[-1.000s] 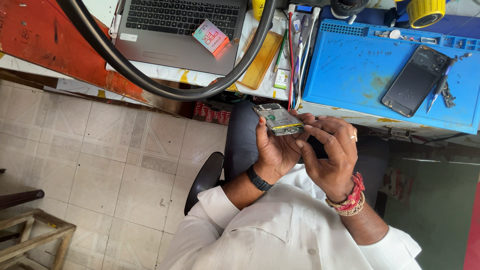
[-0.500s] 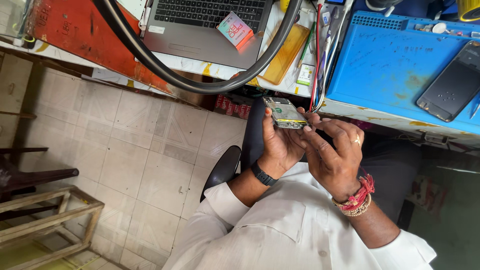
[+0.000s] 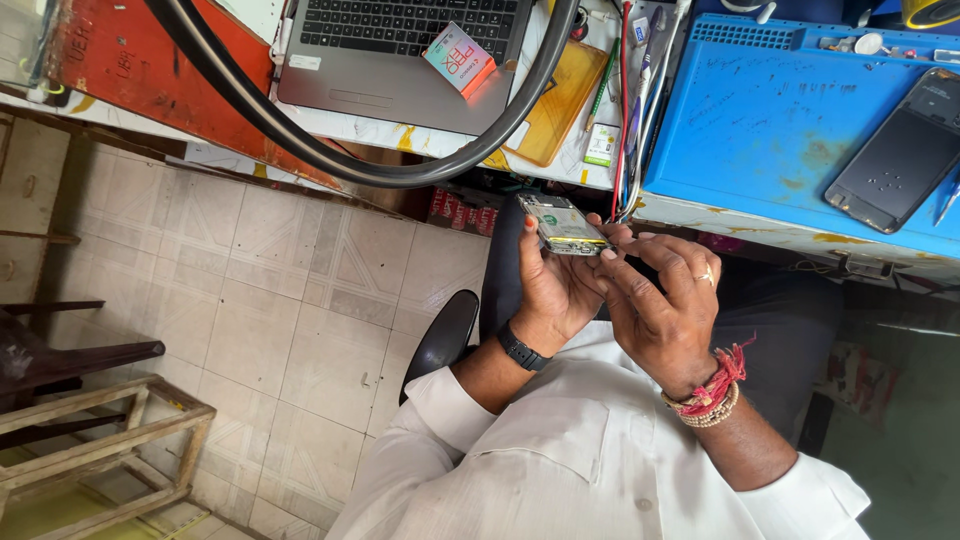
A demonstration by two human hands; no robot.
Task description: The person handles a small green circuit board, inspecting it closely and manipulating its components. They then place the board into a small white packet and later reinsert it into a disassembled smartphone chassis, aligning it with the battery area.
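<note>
My left hand (image 3: pixel 553 290), with a black band on the wrist, holds a small opened phone body (image 3: pixel 562 224) with its circuit board showing, just below the workbench edge. My right hand (image 3: pixel 660 305), wearing a ring and red thread bracelets, rests against the device's right end, its fingertips touching it. Both hands are raised in front of my white shirt (image 3: pixel 560 470).
The bench above holds a grey laptop (image 3: pixel 395 50) with a small pink and white box (image 3: pixel 459 58) on it, a thick black cable loop (image 3: pixel 400 170), a yellow tray (image 3: pixel 550 105) and a blue mat (image 3: pixel 770 120) bearing a dark phone (image 3: pixel 895 150). A wooden frame (image 3: pixel 100 440) stands on the tiled floor at left.
The view has shifted, so the bench and hands sit further right in the frame. Both hands stay on the opened phone, with the right fingers moving slightly along its end.
</note>
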